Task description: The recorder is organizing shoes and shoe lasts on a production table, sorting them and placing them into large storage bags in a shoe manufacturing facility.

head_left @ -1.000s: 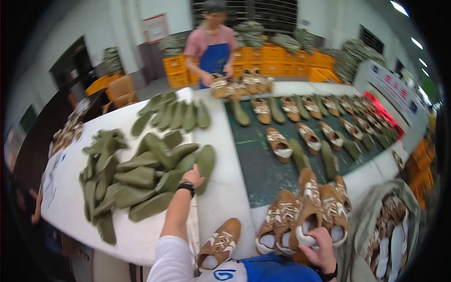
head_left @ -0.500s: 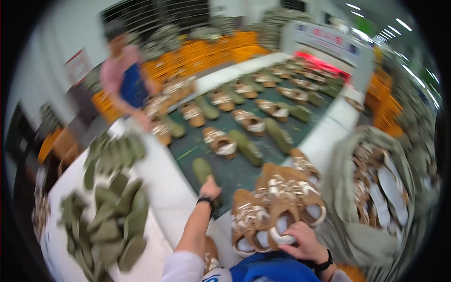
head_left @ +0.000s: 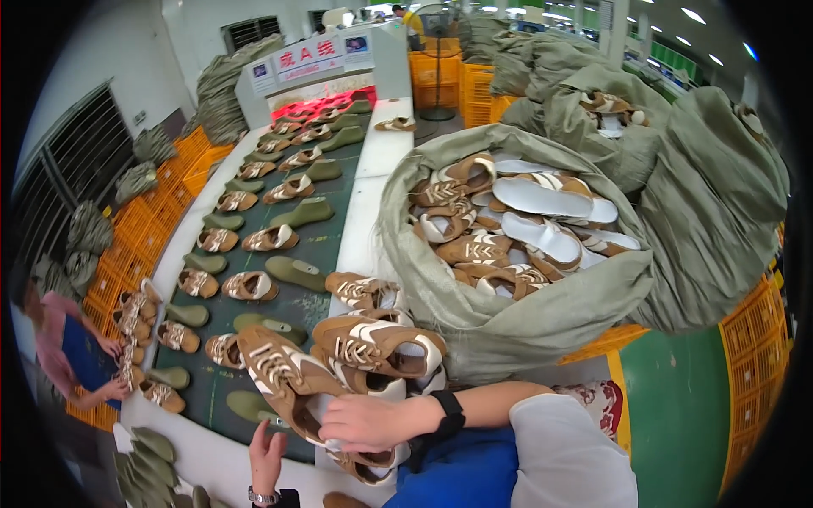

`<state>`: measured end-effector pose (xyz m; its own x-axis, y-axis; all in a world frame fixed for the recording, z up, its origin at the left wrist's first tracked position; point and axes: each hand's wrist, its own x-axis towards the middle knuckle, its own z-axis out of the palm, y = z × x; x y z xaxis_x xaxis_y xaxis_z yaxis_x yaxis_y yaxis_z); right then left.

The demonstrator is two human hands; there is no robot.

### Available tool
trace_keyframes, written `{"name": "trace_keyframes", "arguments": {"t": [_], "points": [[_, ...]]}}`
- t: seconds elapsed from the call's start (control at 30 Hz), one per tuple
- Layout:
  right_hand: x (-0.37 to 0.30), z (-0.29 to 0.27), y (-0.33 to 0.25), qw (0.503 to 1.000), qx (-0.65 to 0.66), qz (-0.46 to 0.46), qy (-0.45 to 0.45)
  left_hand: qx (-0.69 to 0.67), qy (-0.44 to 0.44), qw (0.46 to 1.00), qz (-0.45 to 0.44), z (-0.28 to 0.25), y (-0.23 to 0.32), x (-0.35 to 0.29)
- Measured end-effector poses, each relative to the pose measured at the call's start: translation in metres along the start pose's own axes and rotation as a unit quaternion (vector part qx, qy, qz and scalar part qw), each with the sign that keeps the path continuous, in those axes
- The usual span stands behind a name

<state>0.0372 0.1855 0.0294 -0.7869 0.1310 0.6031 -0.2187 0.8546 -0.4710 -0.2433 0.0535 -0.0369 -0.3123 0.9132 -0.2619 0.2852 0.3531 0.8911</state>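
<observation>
My right hand [head_left: 368,421], with a black wristband, is closed on the heel end of a brown sneaker [head_left: 284,381] with cream stripes and laces. That sneaker tilts over the near edge of the dark green belt [head_left: 318,245]. Beside it, more brown sneakers [head_left: 381,343] are heaped at the belt's right edge. Low in the picture, my left hand [head_left: 267,457] is raised with thumb and fingers apart, holding nothing. An olive-green shoe last [head_left: 251,405] lies on the belt just beyond its fingertips. Part of another sneaker shows beneath my right hand.
Rows of sneakers and green lasts [head_left: 296,271] run up the belt. At right stands a grey-green sack [head_left: 406,254] full of sneakers; other sacks [head_left: 711,229] and orange crates [head_left: 754,381] are behind. A co-worker [head_left: 72,347] handles sneakers at left. Several lasts [head_left: 135,470] lie lower left.
My view has swung to the right. My left hand, earlier on a green last at the belt's near end, is off it. The sneaker under my right hand now tilts toward the belt.
</observation>
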Motion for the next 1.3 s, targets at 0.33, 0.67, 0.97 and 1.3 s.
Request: {"name": "trace_keyframes", "arguments": {"t": [0.33,0.67,0.97,1.3], "points": [[0.040,0.009,-0.023,0.992,-0.012,-0.119,-0.032,-0.288,0.097,0.953,-0.007,0.067,0.063,-0.068],[-0.082,-0.105,0.046,0.896,-0.282,0.305,0.154,-0.179,0.270,0.922,-0.210,-0.057,-0.075,-0.009],[-0.186,-0.115,0.076,0.830,-0.305,0.446,0.140,-0.151,0.465,0.836,-0.250,-0.098,-0.147,0.097],[-0.182,-0.090,0.106,0.815,-0.392,0.399,0.149,0.383,0.226,0.896,0.004,-0.038,-0.104,0.109]]}}
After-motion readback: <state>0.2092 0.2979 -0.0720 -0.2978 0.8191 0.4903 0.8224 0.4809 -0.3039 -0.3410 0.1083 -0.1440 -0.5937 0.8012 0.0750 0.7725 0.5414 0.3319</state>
